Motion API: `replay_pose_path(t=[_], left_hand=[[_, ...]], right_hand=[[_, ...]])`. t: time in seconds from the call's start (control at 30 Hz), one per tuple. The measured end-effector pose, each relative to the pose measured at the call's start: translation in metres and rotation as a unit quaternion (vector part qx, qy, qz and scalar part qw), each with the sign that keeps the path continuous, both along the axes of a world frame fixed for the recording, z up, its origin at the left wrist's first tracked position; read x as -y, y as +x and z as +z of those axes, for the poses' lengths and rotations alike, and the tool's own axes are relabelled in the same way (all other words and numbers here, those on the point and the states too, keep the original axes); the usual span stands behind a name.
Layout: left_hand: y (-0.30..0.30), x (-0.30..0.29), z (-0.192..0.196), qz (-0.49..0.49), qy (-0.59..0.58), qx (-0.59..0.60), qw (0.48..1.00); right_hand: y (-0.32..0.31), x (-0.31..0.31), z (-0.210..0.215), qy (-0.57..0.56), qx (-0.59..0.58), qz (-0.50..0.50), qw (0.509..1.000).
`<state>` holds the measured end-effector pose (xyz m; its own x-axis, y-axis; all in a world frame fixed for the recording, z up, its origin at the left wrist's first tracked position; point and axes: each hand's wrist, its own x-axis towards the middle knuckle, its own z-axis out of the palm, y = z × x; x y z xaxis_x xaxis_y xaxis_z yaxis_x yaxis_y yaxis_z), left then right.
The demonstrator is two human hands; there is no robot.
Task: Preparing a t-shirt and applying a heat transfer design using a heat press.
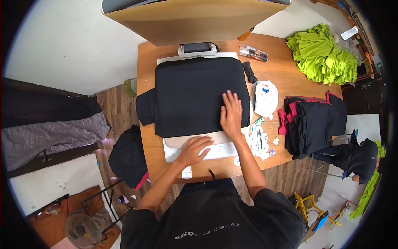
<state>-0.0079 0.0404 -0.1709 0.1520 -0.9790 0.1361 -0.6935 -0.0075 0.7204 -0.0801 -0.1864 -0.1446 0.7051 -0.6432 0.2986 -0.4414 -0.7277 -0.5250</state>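
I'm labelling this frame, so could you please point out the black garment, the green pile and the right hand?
black garment (pixel 190 95), head view, middle of the cloth
green pile (pixel 325 56), head view, centre folds
right hand (pixel 231 114), head view, back of hand

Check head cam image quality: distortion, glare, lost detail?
Head view: heavy fisheye, the table edges bow and a black vignette rings the frame; light is soft and even with no hard shadows; the black shirt reads as one flat dark mass, folds barely visible; both the left hand and right hand are sharp, without motion blur.
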Motion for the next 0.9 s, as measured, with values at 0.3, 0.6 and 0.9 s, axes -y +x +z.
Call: replay_pose_path(t=[0.3, 0.6, 0.9], left_hand=[[0.111, 0.025, -0.001, 0.272, 0.125, 0.246, 0.922], [0.139, 0.019, -0.006, 0.372, 0.014, 0.121, 0.92], [0.154, 0.092, -0.014, 0.273, 0.07, 0.267, 0.921]], right_hand=[[0.015, 0.009, -0.021, -0.058, -0.056, 0.064, 0.995], [-0.004, 0.048, -0.027, -0.002, 0.083, -0.03, 0.996], [0.089, 0.061, -0.027, -0.113, -0.056, 0.086, 0.988]])
